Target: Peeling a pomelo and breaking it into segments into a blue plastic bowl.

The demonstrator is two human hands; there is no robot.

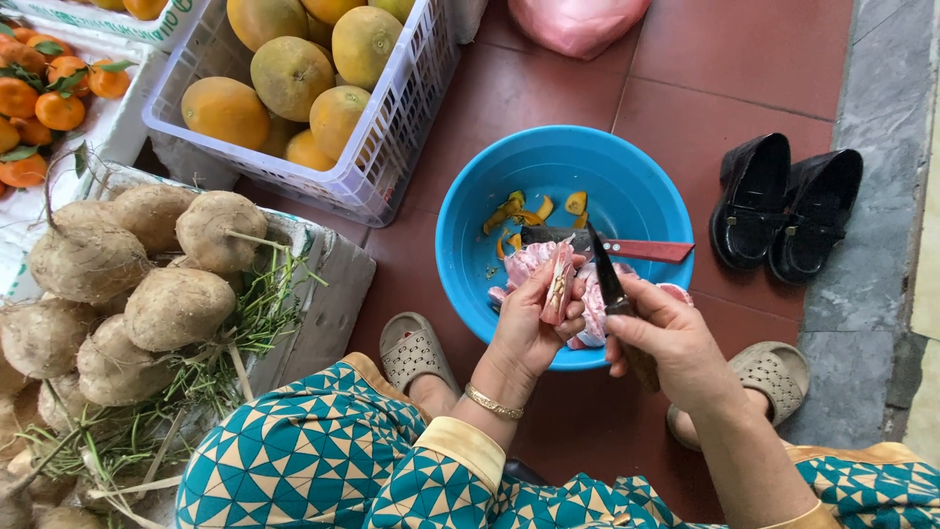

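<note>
Fruit segment [559,284], pink and partly peeled, sits upright in my left hand [529,328], fingers clasped around it, over the near edge of the blue bowl [470,206]. My right hand [666,343] is clenched on a knife [607,279], blade pointing far and slightly left, its edge just beside the segment; whether it touches I cannot tell. More pink flesh [592,309] lies under both hands in the bowl. Yellow peel scraps [519,211] lie in the bowl's far half, and a second knife with a red handle [646,250] rests across the bowl toward the right rim.

Surroundings: the bowl stands on a red tiled floor [744,59]. A white crate [392,147] of large yellow-green fruit [291,76] stands far left. Brown tubers [176,304] with stalks are piled at left. Small oranges [39,93] sit at the far left corner. Black shoes [783,211] stand at right, well apart from the bowl. My sandalled feet [416,348] flank the bowl's near side.
</note>
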